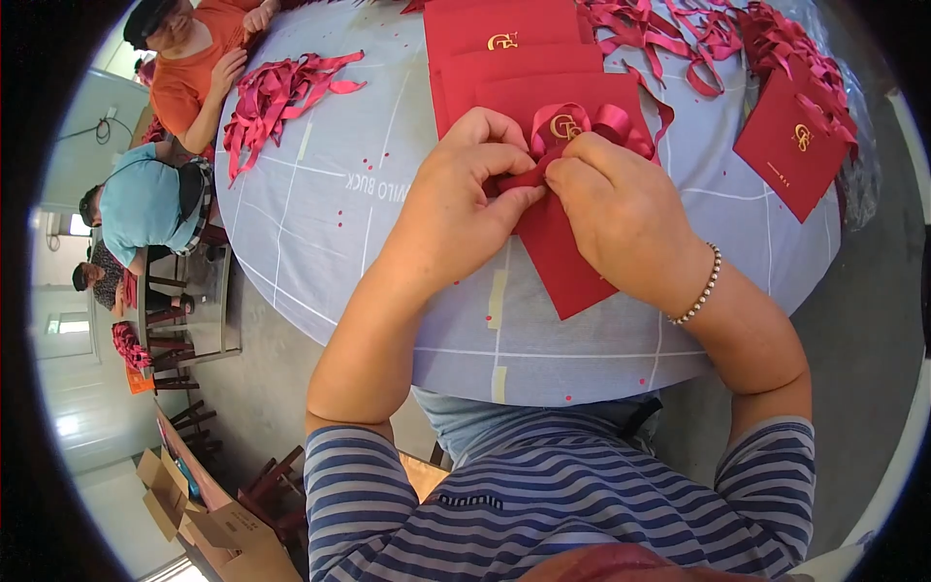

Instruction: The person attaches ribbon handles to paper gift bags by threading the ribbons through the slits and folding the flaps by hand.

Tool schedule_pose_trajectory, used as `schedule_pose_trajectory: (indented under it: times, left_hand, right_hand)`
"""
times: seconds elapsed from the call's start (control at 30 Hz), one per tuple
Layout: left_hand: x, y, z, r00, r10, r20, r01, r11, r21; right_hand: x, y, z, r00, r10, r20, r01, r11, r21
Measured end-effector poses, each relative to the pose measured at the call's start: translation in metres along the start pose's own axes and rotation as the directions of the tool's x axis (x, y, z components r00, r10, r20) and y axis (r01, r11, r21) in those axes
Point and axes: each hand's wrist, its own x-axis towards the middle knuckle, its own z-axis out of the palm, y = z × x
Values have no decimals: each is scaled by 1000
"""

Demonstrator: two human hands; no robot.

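Directly before me lies a flat dark-red paper piece with a gold mark, like a folder or flat bag (565, 270); its top is partly hidden by my hands. Shiny red ribbon (613, 120) loops over it in a bow shape. My left hand (461, 199) is closed, thumb and fingers pinching the ribbon near the bow's middle. On the other side my right hand (630, 218), with a beaded bracelet at the wrist, is closed on the ribbon too. The two sets of fingertips almost touch, hiding the knot area.
Similar red pieces overlap in a stack (461, 24) at the far middle. A ribbon pile (281, 102) lies far left, more ribbons (669, 34) far right. Another ribboned red piece (790, 160) rests at right. The pale cloth-covered table (378, 281) curves around. People sit at left.
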Motion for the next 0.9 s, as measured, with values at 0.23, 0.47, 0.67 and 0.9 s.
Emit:
schedule_pose_trajectory:
  times: [0.23,0.47,0.67,0.9]
  left_hand:
    - [1,6,0,1000,-25,-9,25,999,22]
    - [2,10,-1,998,37,-46,-31,992,122]
    - [1,7,-1,984,177,-25,-172,974,147]
    - [-2,13,2,989,134,68,-142,981,136]
  right_hand:
    - [3,0,-6,980,197,28,-199,961,190]
    - [4,15,-20,983,132,129,-161,955,250]
    - [15,17,-24,998,57,0,-57,994,98]
    - [15,24,-34,980,-32,198,0,987,160]
